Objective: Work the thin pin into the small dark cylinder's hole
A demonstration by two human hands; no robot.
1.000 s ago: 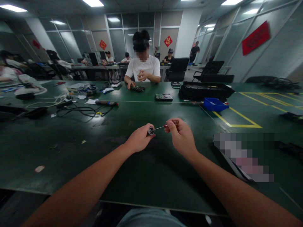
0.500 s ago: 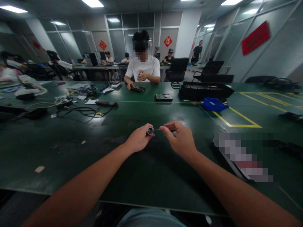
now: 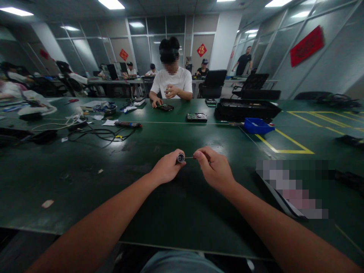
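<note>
1. Cylinder, dark-bodied with a round silvery end (image 3: pixel 180 158), is held above the dark green tabletop (image 3: pixel 159 216) at centre. The left hand (image 3: pixel 167 167) wraps around it; the fingers hide most of its body.
2. Right hand (image 3: pixel 217 167): thumb and fingertips pinch a slim screwdriver-like tool with a thin metal shaft and a reddish grip (image 3: pixel 189 157). The fingers cover most of the grip.
3. Shaft alignment: roughly level, directed at the cylinder beside its silvery end. Whether the tip touches or enters cannot be told.
4. Beyond the hands: a rectangular hard drive with a green circuit board (image 3: pixel 196 117) lies flat. To its right stand a long black plastic tray (image 3: pixel 247 109) and, just in front of that, a blue plastic bin (image 3: pixel 258 126).
5. Left side: a dark pen-shaped tool with a red end (image 3: pixel 128 124) lies beside looped black cables (image 3: pixel 98 132) and white paper (image 3: pixel 110 122).
6. Right side: a flat item, obscured by pixelation (image 3: pixel 292 193), lies near the right forearm.
7. Opposite side: a white-shirted co-worker (image 3: pixel 172 81) sits facing the hands.
</note>
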